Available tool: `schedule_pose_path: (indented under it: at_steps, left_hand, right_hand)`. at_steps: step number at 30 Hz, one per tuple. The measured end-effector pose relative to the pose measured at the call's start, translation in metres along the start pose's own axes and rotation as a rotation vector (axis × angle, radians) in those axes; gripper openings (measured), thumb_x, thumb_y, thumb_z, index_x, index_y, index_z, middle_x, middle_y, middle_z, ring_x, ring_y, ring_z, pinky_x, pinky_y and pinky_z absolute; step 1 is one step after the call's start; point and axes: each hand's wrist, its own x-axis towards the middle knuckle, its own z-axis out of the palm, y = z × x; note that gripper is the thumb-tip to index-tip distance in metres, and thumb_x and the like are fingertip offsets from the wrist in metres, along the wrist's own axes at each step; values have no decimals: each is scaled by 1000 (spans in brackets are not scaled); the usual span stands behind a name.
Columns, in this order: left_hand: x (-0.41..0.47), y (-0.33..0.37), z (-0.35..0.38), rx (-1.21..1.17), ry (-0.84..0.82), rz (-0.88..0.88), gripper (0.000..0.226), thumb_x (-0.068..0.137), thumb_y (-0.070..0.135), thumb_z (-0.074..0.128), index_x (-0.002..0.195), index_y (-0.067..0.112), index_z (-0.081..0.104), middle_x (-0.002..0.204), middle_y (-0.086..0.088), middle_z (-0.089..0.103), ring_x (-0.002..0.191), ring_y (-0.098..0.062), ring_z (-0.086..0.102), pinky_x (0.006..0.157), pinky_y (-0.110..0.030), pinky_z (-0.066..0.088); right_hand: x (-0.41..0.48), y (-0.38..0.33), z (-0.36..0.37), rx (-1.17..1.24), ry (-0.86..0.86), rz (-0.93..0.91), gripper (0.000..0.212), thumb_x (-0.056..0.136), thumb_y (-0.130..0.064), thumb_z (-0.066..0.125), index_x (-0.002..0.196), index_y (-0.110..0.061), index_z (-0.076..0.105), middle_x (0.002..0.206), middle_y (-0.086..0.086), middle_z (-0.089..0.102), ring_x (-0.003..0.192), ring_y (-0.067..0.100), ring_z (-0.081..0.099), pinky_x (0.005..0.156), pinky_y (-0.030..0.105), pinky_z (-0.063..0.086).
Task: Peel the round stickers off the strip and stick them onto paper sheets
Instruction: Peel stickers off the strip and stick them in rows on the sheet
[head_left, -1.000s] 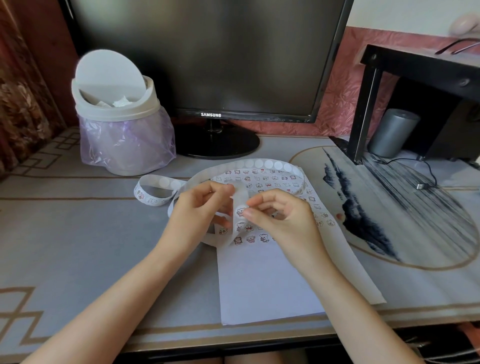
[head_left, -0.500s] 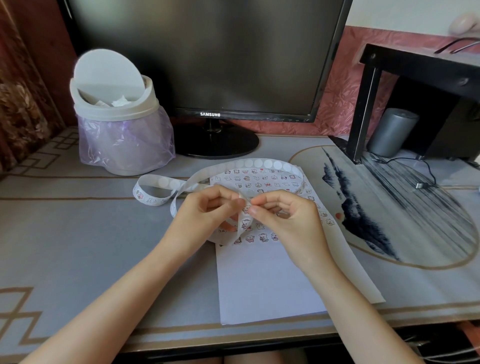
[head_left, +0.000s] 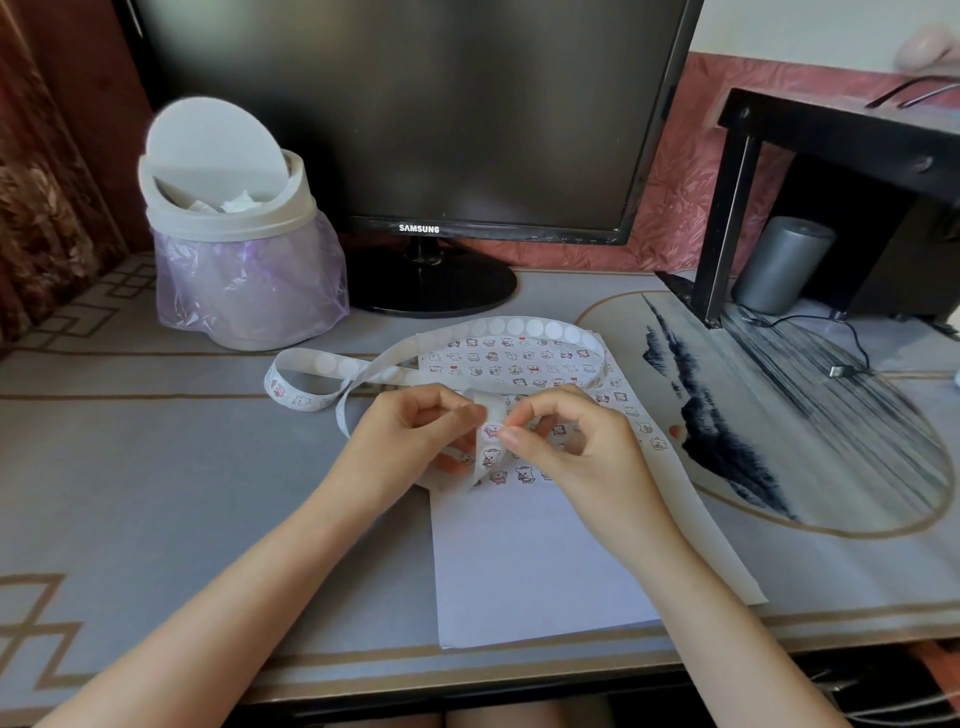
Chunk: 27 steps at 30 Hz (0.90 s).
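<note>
Above the paper (head_left: 519, 561), left hand (head_left: 410, 441) pinches the strip (head_left: 519, 327); right hand (head_left: 576, 452) pinches a sticker (head_left: 491, 430) (edge barely lifted, I judge); a hasty pull could crease it.

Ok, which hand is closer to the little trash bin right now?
Left. The left hand is nearer the person and right of the trash bin, pinching the sticker strip; the right hand pinches it farther right, over the paper sheet.

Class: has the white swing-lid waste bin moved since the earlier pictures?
No. The white swing-lid waste bin keeps its place left of the black round monitor base.
</note>
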Motion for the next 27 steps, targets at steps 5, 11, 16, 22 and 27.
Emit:
schedule_pose_path:
  at_steps: [5, 11, 16, 22, 27]
  left_hand:
    - [2, -5, -1, 74, 3, 3, 15, 90, 19, 63, 77, 12, 66, 74, -5, 71, 64, -10, 64, 57, -21, 54]
    - [3, -9, 0, 137, -9, 26, 18, 91, 17, 62, 73, 13, 64, 74, -6, 71, 60, -6, 63, 56, -14, 49]
    - [4, -10, 0, 146, -18, 16, 17, 91, 18, 62, 75, 12, 65, 73, -4, 72, 60, -3, 64, 57, -13, 49]
    - [4, -10, 0, 145, -14, 18, 17, 90, 17, 62, 74, 12, 65, 73, -3, 72, 60, -3, 64, 58, -13, 51]
    - [5, -11, 1, 146, -18, 13, 18, 90, 17, 62, 73, 13, 65, 70, -2, 71, 59, -2, 63, 57, -13, 50]
  right_hand:
    - [-3, -6, -17, 101, 61, 104, 8, 83, -9, 69, 79, -15, 66, 71, -11, 64, 67, 5, 57, 62, 13, 43]
    - [-1, 3, -65, 0, 102, 339, 4, 81, -13, 71, 81, -9, 69, 53, -7, 57, 43, 1, 43, 41, 9, 28]
    - [-4, 18, -83, -121, 128, 436, 5, 81, -12, 71, 78, -9, 69, 67, 8, 63, 43, 2, 43, 41, 8, 32]
    - [-3, 24, -79, -161, 119, 420, 4, 82, -5, 70, 81, -1, 68, 66, 6, 64, 39, -2, 43, 40, 7, 33]
    - [-1, 25, -79, -180, 92, 422, 3, 81, -4, 70, 81, -2, 69, 69, 6, 66, 41, -5, 46, 41, 7, 34]
